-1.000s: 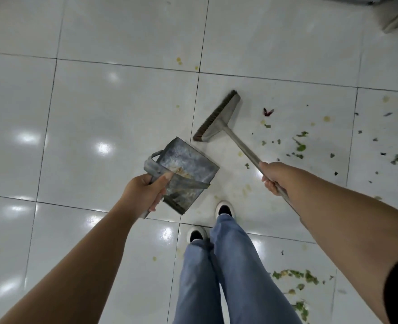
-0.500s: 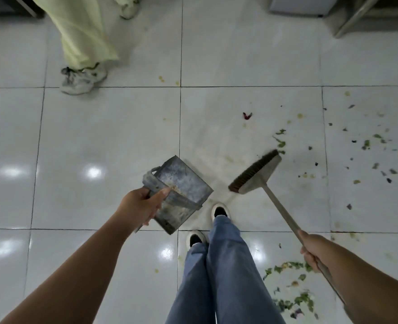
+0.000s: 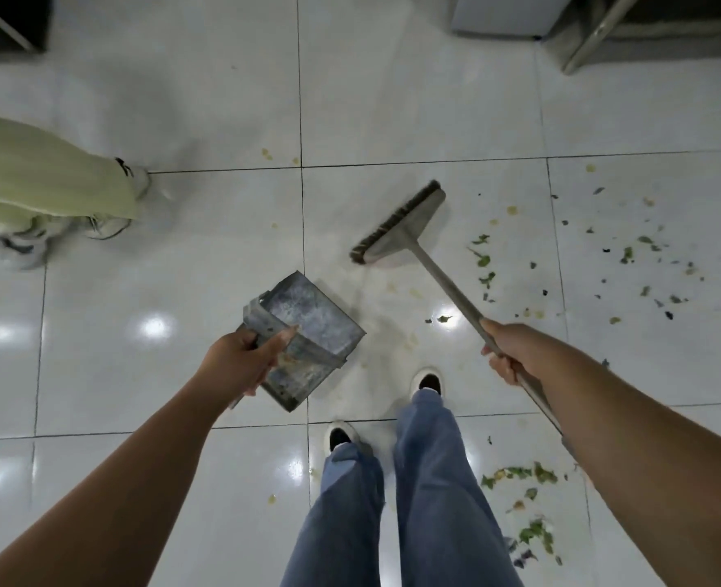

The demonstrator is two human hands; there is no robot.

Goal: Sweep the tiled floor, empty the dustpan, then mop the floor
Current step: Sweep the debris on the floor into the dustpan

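- My legs in blue jeans (image 3: 431, 493) at bottom centre, white-toed shoes (image 3: 426, 381) on the white tiled floor (image 3: 181, 247).
- Green leaf scraps (image 3: 520, 474) in a loose clump on the floor just right of my legs, more further down near the bottom edge.
- My left hand (image 3: 240, 362) has its grip curled round the handle of the metal dustpan (image 3: 308, 332), thumb lying along the handle strap. Pan is tilted, open side facing up; whether it touches the floor I cannot tell. Some yellowish residue inside.
- My right hand (image 3: 507, 349) has its grip wrapped round the broom (image 3: 405, 230) shaft, fingers closed on it. Shaft runs up-left from the hand to the broom head.
- Broom head sits on the tile beyond the dustpan, apart from it, bristles facing left.
- Scattered debris (image 3: 630, 256) of green and dark bits spread over the tile right of the broom; a few yellow stains near the tile joints.
- Another person's pale green trousers (image 3: 45, 180) and sneakers (image 3: 24, 243) at far left, blurred.
- A white appliance base (image 3: 503, 14) and a metal leg (image 3: 592, 36) at the top right.
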